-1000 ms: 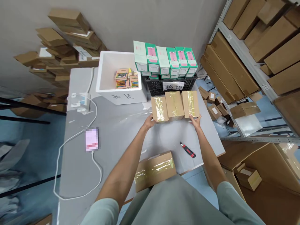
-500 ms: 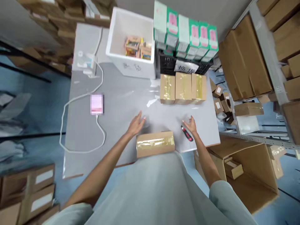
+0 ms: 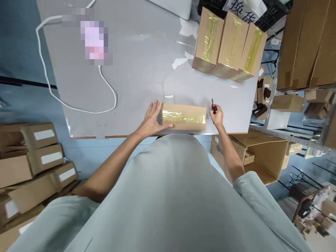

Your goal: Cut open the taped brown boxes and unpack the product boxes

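A long brown cardboard box [image 3: 183, 122] with shiny yellowish tape along its top lies at the table's near edge. My left hand [image 3: 152, 120] is spread around the box's left end, thumb along the near side, fingers apart. To the right of the box, my right hand [image 3: 217, 113] is closed on a red and black utility knife [image 3: 214, 109], its blade pointing away from me. A small gap separates the knife from the box's right end.
Three taped boxes [image 3: 228, 45] stand at the back right of the grey table [image 3: 136, 70]. A pixelated device [image 3: 94, 40] with a white cable [image 3: 78, 109] lies at left. A large open carton [image 3: 267, 154] is below right; stacked boxes [image 3: 44, 147] are lower left.
My right hand has taken hold of the knife that lay on the table. My left hand has come down to the box's left end. The camera view has shifted nearer the table's front edge.
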`<action>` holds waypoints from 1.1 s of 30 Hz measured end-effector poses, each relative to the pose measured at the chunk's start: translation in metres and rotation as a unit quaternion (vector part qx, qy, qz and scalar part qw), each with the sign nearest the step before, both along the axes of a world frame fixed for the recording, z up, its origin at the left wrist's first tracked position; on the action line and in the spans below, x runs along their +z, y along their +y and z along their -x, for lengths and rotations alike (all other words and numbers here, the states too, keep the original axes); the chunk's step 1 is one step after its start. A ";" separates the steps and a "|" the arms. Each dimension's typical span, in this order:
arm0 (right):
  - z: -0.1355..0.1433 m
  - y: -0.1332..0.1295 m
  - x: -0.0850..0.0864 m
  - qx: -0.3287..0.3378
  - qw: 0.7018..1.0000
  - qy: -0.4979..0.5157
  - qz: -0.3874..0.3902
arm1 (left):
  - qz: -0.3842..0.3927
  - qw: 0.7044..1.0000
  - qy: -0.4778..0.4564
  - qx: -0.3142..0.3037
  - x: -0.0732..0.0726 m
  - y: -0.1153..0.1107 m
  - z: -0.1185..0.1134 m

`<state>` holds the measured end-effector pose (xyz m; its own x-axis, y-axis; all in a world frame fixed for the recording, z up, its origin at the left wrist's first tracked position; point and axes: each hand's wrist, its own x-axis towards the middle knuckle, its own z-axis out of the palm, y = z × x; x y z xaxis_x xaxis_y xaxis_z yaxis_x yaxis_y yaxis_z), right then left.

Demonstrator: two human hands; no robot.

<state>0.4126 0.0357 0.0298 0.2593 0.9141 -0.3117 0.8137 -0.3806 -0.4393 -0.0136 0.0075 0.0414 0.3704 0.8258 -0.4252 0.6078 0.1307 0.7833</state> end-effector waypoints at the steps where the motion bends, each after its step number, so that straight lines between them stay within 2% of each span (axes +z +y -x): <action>1: 0.005 0.003 0.011 0.010 1.000 0.000 -0.004 | -0.014 1.000 0.001 -0.013 0.000 0.002 0.000; 7: 0.044 -0.003 0.080 0.078 0.996 0.020 0.024 | -0.033 0.998 -0.034 -0.044 -0.013 0.008 0.008; 10: 0.072 -0.013 0.103 0.122 0.991 -0.010 0.054 | -0.026 0.996 -0.064 -0.053 -0.020 0.005 0.006; 13: 0.101 -0.023 0.117 0.195 0.977 -0.050 0.067 | -0.012 0.994 -0.091 -0.058 -0.024 0.001 0.002; 16: 0.131 -0.030 0.126 0.297 0.948 -0.081 0.085 | -0.005 0.992 -0.115 -0.056 -0.029 -0.001 -0.001; 19: 0.159 -0.032 0.130 0.405 0.894 -0.139 0.130 | -0.007 0.989 -0.135 -0.053 -0.034 -0.001 -0.004; 22: 0.181 -0.028 0.132 0.472 0.842 -0.200 0.169 | -0.013 0.988 -0.144 -0.049 -0.038 -0.002 -0.005; 26: 0.198 -0.020 0.134 0.504 0.811 -0.237 0.180 | -0.019 0.987 -0.151 -0.050 -0.042 -0.002 -0.007; 33: 0.204 -0.011 0.131 0.512 0.799 -0.247 0.196 | -0.012 0.982 -0.182 -0.045 -0.042 -0.001 -0.009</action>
